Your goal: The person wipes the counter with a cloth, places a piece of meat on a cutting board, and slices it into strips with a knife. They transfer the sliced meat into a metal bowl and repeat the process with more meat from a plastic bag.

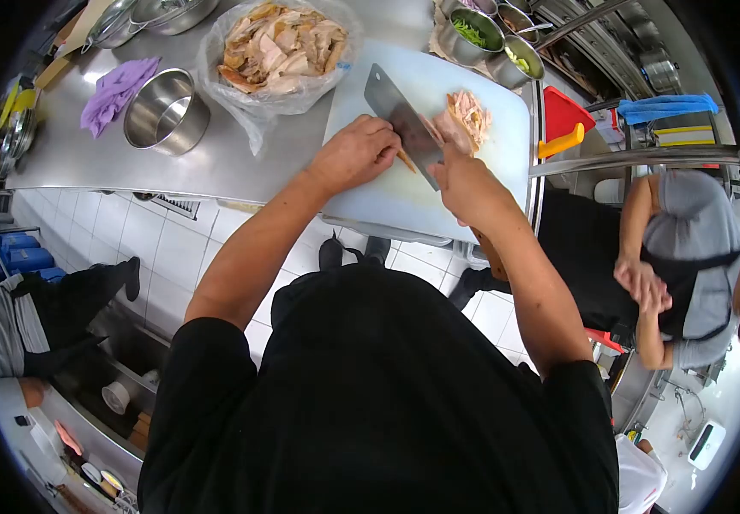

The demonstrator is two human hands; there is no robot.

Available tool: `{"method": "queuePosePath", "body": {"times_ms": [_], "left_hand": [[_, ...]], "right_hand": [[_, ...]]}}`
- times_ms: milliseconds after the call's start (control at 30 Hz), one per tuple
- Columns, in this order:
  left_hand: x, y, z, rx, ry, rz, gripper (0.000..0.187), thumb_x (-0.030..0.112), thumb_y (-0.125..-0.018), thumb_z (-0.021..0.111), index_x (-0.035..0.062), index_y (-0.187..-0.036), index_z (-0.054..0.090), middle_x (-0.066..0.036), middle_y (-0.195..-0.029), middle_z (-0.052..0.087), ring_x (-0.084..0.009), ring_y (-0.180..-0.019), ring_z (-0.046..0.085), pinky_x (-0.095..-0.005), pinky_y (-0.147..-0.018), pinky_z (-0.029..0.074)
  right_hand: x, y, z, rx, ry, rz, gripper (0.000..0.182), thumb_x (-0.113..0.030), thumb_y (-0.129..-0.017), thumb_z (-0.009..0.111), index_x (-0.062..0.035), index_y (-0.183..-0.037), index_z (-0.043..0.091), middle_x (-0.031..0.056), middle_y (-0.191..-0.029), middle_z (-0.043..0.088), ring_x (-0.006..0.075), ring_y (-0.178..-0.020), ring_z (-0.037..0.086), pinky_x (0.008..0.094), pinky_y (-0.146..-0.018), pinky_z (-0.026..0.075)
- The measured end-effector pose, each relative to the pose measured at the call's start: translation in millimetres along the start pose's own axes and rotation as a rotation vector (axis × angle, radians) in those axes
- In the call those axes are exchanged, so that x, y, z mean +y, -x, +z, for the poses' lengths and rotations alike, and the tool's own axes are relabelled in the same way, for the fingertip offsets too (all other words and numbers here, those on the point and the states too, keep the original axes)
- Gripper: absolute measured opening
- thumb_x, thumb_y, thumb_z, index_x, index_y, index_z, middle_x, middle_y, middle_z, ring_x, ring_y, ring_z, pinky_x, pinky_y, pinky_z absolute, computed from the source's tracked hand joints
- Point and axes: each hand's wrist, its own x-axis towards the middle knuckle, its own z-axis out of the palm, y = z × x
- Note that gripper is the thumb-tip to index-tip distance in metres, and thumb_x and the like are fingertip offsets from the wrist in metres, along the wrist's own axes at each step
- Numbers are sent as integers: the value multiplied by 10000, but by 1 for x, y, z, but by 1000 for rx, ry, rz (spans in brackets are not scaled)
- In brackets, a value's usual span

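Observation:
A broad metal cleaver (pixel 404 120) lies slantwise over the white cutting board (pixel 387 201). Its handle end is hidden in my right hand (pixel 477 190), which is closed around it. My left hand (pixel 354 156) is curled on the board, its knuckles against the blade's left side. A thin brown strip (pixel 406 161) shows beside its fingertips; whatever is under the fingers is hidden. Right of the blade, sliced and shredded meat (pixel 468 120) sits in a small pile, near my right fingers.
A plastic-lined heap of cut meat (pixel 284 51), an empty steel pot (pixel 167 116) and a purple cloth (pixel 117 94) are on the steel counter (pixel 70 167). Steel containers (pixel 473 38) stand behind the board. A yellow handle (pixel 561 141) is at right. A person in grey (pixel 695 214) stands right, another left.

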Motion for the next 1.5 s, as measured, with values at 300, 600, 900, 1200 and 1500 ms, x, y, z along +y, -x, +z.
{"method": "queuePosePath", "body": {"times_ms": [300,600,900,1200,1500], "left_hand": [[-1,12,-10,-144,4,-20,151,62,-811,730,98,-948,679,-69,-1055,680,-293,-1033,632,-392,-909,537],[0,31,-23,-23,12,-178,206,17,-807,712,87,-984,631,-103,-1084,647,-338,-1076,586,-431,-937,479],[22,22,-22,-51,-96,-172,193,81,-822,725,113,-1006,676,-87,-1064,671,-323,-1035,616,-420,-927,497],[11,1,-13,-1,19,-275,129,143,-894,697,93,-1012,712,-78,-1069,715,-307,-1029,644,-401,-898,521],[32,-131,28,-507,-281,195,328,108,-902,620,129,-1219,702,-73,-1292,677,-303,-1169,605,-412,-993,486]], "right_hand": [[2,-34,28,67,-322,120,426,-270,-1027,547,66,-1288,522,310,-1070,679,465,-814,700,534,-744,557],[-3,20,12,334,-104,-83,339,-258,-1043,517,-2,-1264,490,285,-888,698,486,-794,681,570,-729,524],[6,30,51,114,3,-15,291,-293,-1052,483,-8,-1103,513,266,-813,696,499,-762,674,592,-718,519],[24,45,14,176,-169,75,298,-303,-1054,480,-17,-1108,540,303,-850,681,498,-858,662,600,-777,481],[33,60,50,56,-303,-33,324,-335,-1037,528,-15,-1077,558,327,-834,658,525,-850,638,586,-773,475]]}}
